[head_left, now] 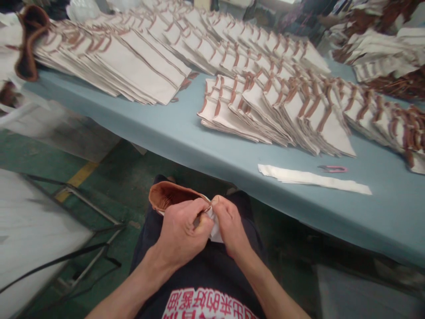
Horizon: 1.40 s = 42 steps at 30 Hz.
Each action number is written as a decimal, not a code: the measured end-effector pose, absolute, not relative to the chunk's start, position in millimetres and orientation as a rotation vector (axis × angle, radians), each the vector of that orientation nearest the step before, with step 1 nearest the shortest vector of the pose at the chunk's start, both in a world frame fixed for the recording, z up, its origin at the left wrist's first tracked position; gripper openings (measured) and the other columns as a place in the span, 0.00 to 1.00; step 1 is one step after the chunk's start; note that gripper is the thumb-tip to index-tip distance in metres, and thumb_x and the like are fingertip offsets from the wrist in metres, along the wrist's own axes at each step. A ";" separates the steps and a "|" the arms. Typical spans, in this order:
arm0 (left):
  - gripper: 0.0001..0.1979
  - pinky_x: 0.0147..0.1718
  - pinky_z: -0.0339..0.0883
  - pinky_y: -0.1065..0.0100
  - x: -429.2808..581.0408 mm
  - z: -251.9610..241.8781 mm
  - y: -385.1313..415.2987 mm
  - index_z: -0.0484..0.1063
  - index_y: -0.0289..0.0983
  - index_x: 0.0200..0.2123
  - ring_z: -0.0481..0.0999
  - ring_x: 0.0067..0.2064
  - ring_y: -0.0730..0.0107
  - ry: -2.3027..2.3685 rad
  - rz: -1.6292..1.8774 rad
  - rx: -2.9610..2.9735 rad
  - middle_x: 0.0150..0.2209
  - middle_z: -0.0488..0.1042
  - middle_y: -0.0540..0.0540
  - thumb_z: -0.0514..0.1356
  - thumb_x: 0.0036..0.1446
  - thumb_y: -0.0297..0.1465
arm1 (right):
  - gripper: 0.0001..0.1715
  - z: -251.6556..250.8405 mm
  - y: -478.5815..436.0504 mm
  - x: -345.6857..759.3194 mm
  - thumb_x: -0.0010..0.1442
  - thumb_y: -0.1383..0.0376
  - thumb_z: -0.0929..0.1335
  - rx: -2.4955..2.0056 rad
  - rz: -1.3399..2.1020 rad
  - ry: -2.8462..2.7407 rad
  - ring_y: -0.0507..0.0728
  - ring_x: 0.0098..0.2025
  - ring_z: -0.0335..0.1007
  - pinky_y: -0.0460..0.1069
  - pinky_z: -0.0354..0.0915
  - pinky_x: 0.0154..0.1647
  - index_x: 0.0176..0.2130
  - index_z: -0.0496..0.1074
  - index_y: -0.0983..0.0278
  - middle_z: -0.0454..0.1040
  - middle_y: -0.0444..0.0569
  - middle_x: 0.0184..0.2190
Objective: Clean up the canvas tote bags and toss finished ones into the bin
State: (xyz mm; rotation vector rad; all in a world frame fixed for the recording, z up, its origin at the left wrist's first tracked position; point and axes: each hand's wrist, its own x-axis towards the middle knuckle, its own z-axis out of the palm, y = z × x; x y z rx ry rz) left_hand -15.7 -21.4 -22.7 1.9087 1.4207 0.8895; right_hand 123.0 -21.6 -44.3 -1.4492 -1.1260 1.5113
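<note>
Both my hands work over my lap, below the table edge. My left hand point(182, 231) is closed around a cream canvas piece with a brown leather strap point(166, 195) that curves out to the left of it. My right hand point(229, 226) pinches the white fabric point(215, 230) of the same piece, thumb against thumb with the left. Most of the piece is hidden under my fingers.
A blue table point(159, 124) carries long fanned rows of cream bags with brown straps point(275, 106), a flat white strip stack point(312, 178) and small pink snips point(333, 169). A metal frame with white fabric point(29, 230) stands at my left on the green floor.
</note>
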 end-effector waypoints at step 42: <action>0.19 0.29 0.68 0.71 -47.3 -15.2 0.1 0.68 0.40 0.49 0.75 0.27 0.69 0.701 1.047 2.500 0.29 0.79 0.47 0.53 0.58 0.18 | 0.12 -2.7 -7.0 147.5 0.50 0.56 0.68 -1.113 2.019 -1.143 0.48 0.22 0.52 0.43 0.49 0.21 0.28 0.66 0.62 0.62 0.39 0.21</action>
